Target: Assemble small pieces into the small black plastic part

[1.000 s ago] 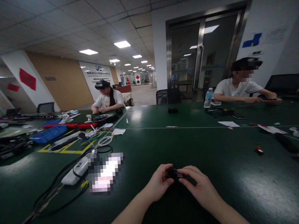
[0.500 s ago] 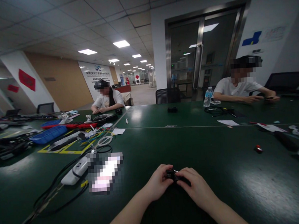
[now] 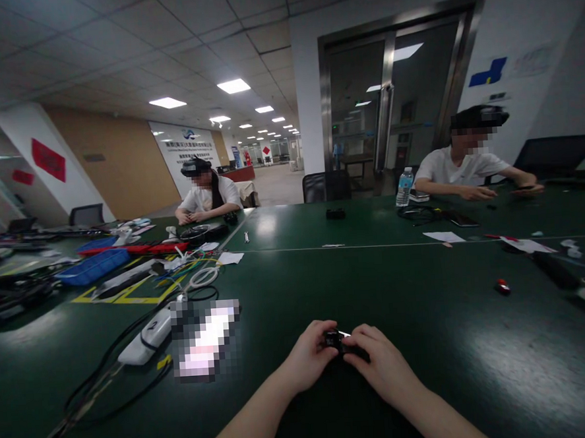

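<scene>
- Head view: a small black gadget [image 3: 332,340] is held smack between the two hands, dead ahead of the wearer; whether it's resting on the green table [image 3: 277,299] or lifted a bit can't be told.
- Its left end is gripped by the left hand [image 3: 308,360], thumb below and fingers above. The right part is pinched by the right hand [image 3: 383,357], so neither hand is really nearer, both are touching it.
- Long axis seems to be laid roughly left to right, right end maybe angled toward the wearer, but too much is covered by fingers to be sure.
- Looks-wise: dark, blocky, with a thin pale sliver seen along the top near the right fingertips. Fine detail is lost at this size, sadly.
</scene>
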Available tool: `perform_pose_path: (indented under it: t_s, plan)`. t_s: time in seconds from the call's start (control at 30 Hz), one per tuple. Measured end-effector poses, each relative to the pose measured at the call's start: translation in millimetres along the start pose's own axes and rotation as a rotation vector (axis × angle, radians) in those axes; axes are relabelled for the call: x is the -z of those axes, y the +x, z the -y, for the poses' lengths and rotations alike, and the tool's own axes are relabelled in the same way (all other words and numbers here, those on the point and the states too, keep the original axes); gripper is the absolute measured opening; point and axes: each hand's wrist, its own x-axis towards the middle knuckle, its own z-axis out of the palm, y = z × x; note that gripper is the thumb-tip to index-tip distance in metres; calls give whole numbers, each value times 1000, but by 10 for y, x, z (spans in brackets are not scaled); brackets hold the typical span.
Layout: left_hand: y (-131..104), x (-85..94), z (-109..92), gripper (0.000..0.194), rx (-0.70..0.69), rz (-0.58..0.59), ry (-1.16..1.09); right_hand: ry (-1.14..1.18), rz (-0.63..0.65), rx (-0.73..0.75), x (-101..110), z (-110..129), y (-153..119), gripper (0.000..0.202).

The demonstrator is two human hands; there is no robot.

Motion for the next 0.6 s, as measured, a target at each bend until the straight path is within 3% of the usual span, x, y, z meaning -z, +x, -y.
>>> perform_pose_path:
  t_s: [0.17,0.33,0.6]
  plan:
    - [-15,8,-49,48,23,-6,-17,64,-9,-6,30,-29,-16,24]
    - [-31,36,-165,48,38,10,-120,207,-29,-107,74,-101,-21,51]
    - [-42,34,-239,65,13,-51,-475,261,-51,-147,131,-40,2,48]
